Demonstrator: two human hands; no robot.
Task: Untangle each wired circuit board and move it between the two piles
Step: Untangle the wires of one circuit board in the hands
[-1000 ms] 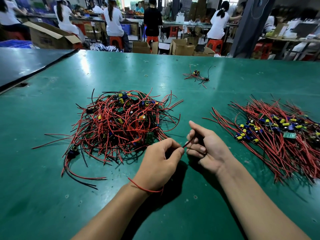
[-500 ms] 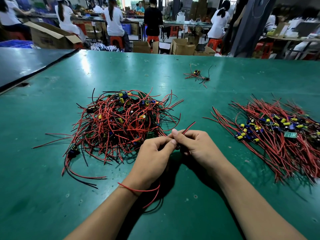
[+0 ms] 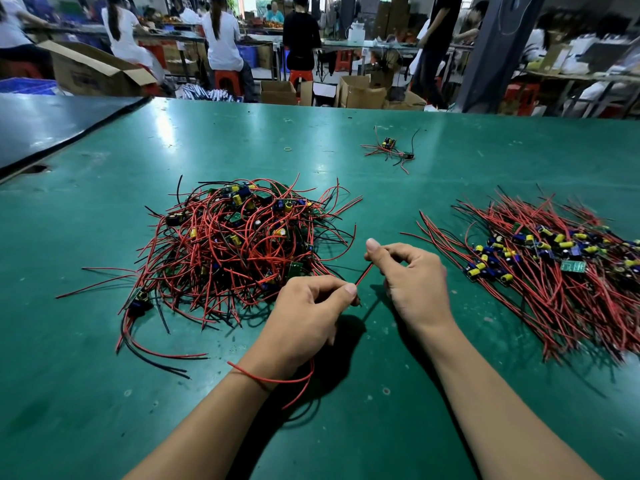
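While left hand (image 3: 304, 317) and right hand (image 3: 412, 282) each pinched one red wire (image 3: 364, 274) just right of tangled pile (image 3: 239, 244), sorted pile (image 3: 561, 271) lay farther right, bare worktop (image 3: 388, 209) between.

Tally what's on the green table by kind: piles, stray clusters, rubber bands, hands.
Large piles of wired boards: 2 (tangled pile, straightened pile)
Small stray cluster: 1
Yellow rubber band: 1
Hands: 2 (left hand, right hand, both pinching one red wire)
Total: 6
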